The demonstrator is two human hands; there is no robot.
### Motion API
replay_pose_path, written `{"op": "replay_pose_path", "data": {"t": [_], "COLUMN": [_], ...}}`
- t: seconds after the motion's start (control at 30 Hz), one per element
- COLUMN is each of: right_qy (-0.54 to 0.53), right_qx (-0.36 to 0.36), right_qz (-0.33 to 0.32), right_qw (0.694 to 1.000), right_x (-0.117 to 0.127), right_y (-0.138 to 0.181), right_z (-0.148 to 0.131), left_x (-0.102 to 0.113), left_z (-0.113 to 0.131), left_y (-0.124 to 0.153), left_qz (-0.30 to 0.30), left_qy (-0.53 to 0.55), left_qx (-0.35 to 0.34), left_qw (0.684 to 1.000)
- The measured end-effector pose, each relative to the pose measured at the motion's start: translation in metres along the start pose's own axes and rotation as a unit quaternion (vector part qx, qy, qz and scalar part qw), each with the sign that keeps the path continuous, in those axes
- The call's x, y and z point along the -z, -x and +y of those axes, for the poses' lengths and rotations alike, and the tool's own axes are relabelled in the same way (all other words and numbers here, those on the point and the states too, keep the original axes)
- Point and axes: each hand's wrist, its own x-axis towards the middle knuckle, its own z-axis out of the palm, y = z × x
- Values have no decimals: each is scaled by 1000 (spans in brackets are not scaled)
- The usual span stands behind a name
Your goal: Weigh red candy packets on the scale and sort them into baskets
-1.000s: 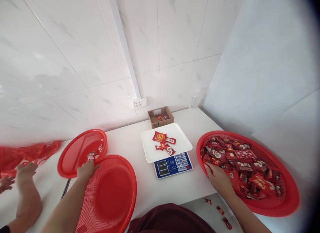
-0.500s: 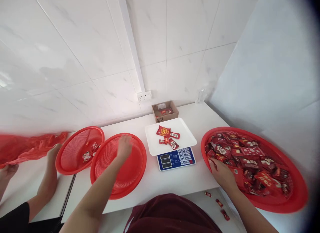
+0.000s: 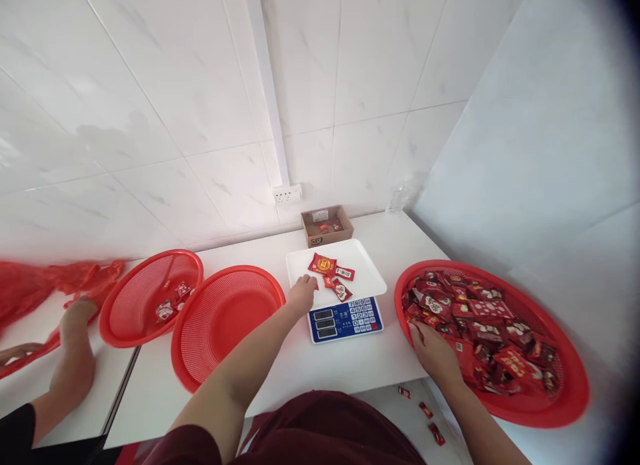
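My left hand (image 3: 301, 296) reaches over the front left of the white scale tray (image 3: 367, 278). Its fingers are closed at a small red packet (image 3: 316, 284), mostly hidden by them. Beside it on the tray lie a larger red snack packet (image 3: 323, 263) and a few smaller red packets (image 3: 342, 290). Below the tray is the scale's blue keypad panel (image 3: 345, 320). At the right, my right hand (image 3: 434, 350) is closed over the near left rim of a big red basket (image 3: 575, 398) heaped with red snack packets (image 3: 483, 328).
A red basket (image 3: 227, 273) stands left of the scale, beside another red basket (image 3: 150, 265) holding a few packets. A small cardboard box (image 3: 325, 237) sits behind the scale. Loose packets (image 3: 425, 410) lie below the table edge. Another person's arm (image 3: 75, 365) handles red plastic bags (image 3: 55, 292).
My left hand has moved right, from above the middle basket to the packets on the scale tray. My right hand stays at the big basket's rim. The other person's hand has shifted left.
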Motion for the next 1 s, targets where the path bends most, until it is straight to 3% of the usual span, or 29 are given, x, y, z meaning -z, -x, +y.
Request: {"op": "replay_pose_path", "data": {"t": [0.13, 0.2, 0.27, 0.33, 0.43, 0.5, 0.6, 0.77, 0.87, 0.93, 1.0], "right_qy": [-20, -35, -46, -38, 47, 98, 100, -37, -165, -282, -360], "right_qx": [65, 121, 166, 184, 166, 150, 136, 32, -31, -9, 78], "right_qz": [76, 103, 82, 29, -57, -83, -106, -112, -94, -125, -185], "right_qw": [995, 987, 982, 982, 983, 980, 980, 992, 981, 951, 911], "right_x": [1, 2, 2, 0, -6, -12, -22, -25, -17, -14, -15], "right_y": [-3, -9, -19, -30, -46, -53, -62, -78, -82, -76, -67], "right_z": [-8, -28, -61, -100, -151, -170, -175, -158, -168, -189, -214], "left_x": [20, 21, 14, 2, -15, -21, -20, -15, -15, -15, -14], "left_z": [-31, -45, -52, -52, -44, -37, -30, -30, -31, -30, -29], "left_y": [42, 68, 93, 112, 130, 135, 138, 138, 137, 136, 134], "left_qz": [77, 144, 163, 116, -4, -62, -97, -117, -131, -137, -140], "left_qy": [18, 41, 57, 80, 91, 74, 48, 37, 35, 35, 34], "left_qx": [80, 145, 184, 195, 217, 237, 242, 223, 222, 222, 221], "left_qw": [994, 978, 968, 971, 972, 967, 964, 967, 966, 965, 965]}}
